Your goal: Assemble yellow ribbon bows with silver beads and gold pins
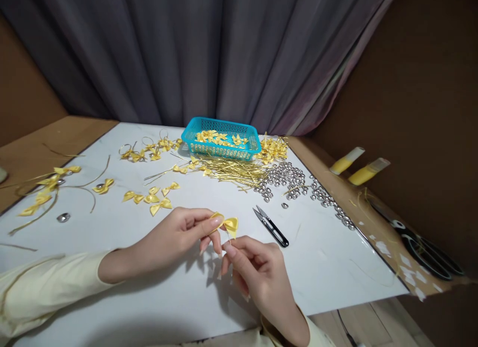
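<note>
Between thumb and fingers, my left hand (199,230) pinches one side of a yellow ribbon bow (230,226) above the white board. Just below and to its right, my right hand (256,267) is closed, thumb against forefinger, on a thin strand (229,236) that hangs from the bow's middle. Whether the strand is wire or thread I cannot tell. Black thread snips (274,228) lie to the right of the bow. Several loose yellow bows (152,197) rest beyond my left hand.
A blue basket (220,150) with bows stands at the back. Before it lie gold twist ties (235,172) and a heap of small silver pieces (286,177). On the right are large scissors (421,247) and two yellow tubes (369,172). Finished-looking bows with ties (45,187) lie left.
</note>
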Demonstrator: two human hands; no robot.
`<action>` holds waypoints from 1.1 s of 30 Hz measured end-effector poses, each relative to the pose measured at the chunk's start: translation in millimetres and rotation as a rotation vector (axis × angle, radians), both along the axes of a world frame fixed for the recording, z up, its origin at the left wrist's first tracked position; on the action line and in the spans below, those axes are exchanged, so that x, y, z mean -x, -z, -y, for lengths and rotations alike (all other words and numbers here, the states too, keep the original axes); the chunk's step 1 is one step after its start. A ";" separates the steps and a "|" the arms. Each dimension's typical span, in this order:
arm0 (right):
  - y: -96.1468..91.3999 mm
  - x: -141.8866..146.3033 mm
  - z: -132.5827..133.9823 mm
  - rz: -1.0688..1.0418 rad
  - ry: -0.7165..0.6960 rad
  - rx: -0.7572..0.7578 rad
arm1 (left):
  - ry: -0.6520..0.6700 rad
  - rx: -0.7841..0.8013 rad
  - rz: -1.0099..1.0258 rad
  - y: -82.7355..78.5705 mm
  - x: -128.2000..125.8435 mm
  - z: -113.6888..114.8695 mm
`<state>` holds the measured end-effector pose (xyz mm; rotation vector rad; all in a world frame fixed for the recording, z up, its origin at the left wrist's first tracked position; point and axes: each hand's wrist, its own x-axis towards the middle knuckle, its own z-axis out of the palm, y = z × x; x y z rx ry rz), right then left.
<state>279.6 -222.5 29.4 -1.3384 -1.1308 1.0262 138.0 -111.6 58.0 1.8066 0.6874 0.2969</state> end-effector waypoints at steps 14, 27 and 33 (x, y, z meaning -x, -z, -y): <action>-3.1 0.7 -0.4 -0.054 -0.031 0.104 | -0.007 0.000 -0.014 -1.9 -2.4 -2.0; -3.4 6.4 -1.6 -0.143 -0.023 0.148 | -0.061 -0.346 0.053 8.6 2.2 10.8; -5.3 5.8 -1.2 -0.226 -0.046 0.166 | -0.045 -0.519 0.101 13.7 3.6 12.5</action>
